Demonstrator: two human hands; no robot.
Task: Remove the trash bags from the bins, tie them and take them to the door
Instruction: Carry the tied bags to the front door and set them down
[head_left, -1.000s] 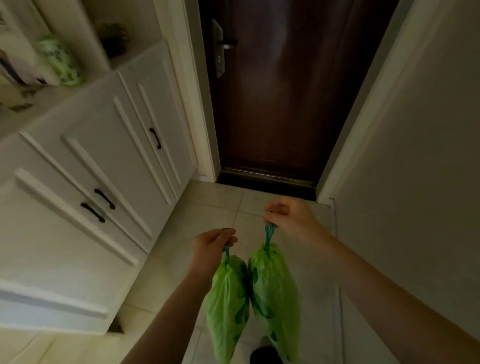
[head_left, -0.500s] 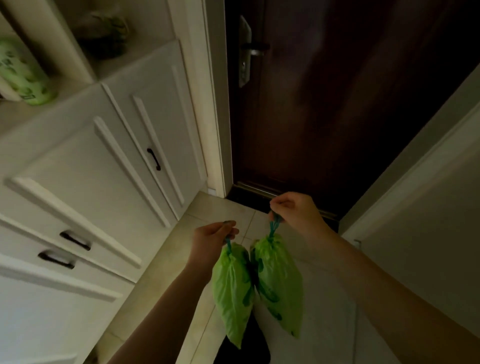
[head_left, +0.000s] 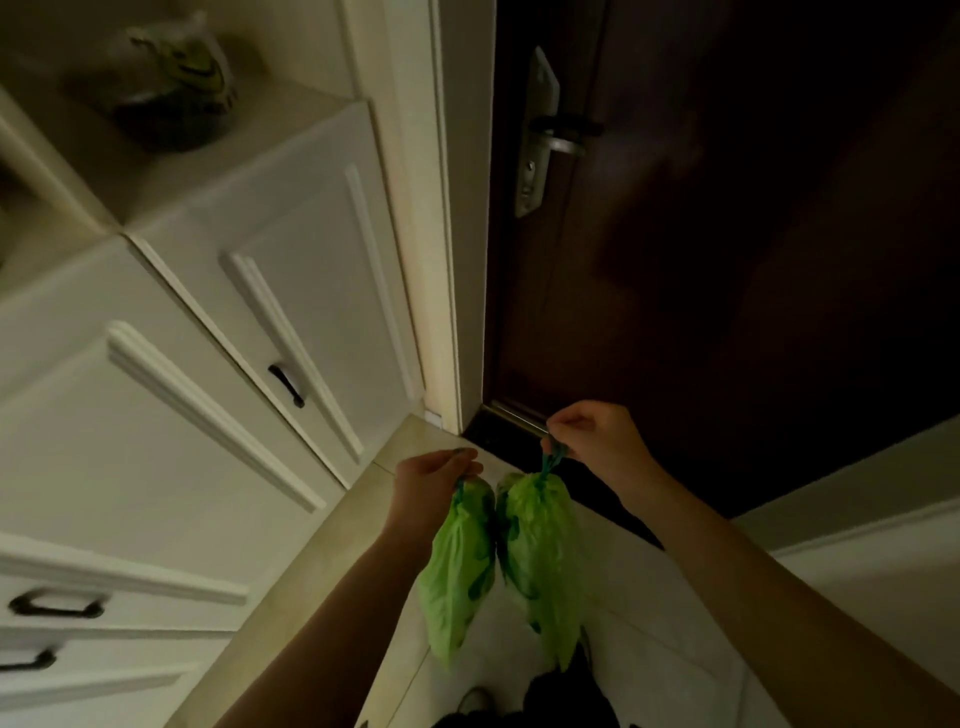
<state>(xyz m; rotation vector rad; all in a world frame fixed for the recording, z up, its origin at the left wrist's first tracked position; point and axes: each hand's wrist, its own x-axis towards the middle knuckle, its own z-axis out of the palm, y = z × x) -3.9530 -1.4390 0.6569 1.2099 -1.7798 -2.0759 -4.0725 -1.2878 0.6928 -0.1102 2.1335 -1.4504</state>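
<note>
Two tied green trash bags hang side by side above the tiled floor. My left hand (head_left: 431, 480) pinches the drawstring of the left bag (head_left: 460, 577). The right bag (head_left: 543, 556) hangs by its blue-green drawstring from my right hand (head_left: 592, 439), fingers closed on the knot. The dark brown door (head_left: 727, 260) stands shut straight ahead, its dark threshold (head_left: 501, 439) just beyond the hands. Both bags hang free of the floor.
A silver lever handle and lock plate (head_left: 543, 135) sit on the door's left side. White cabinets with black handles (head_left: 208, 332) line the left wall, a dark pot (head_left: 171, 83) on their shelf. A white wall (head_left: 883, 545) closes the right side. Dark shoes (head_left: 550, 696) show below.
I have come closer to the door, which fills more of the view. Both hands keep their hold on the hanging bags, now near the threshold.
</note>
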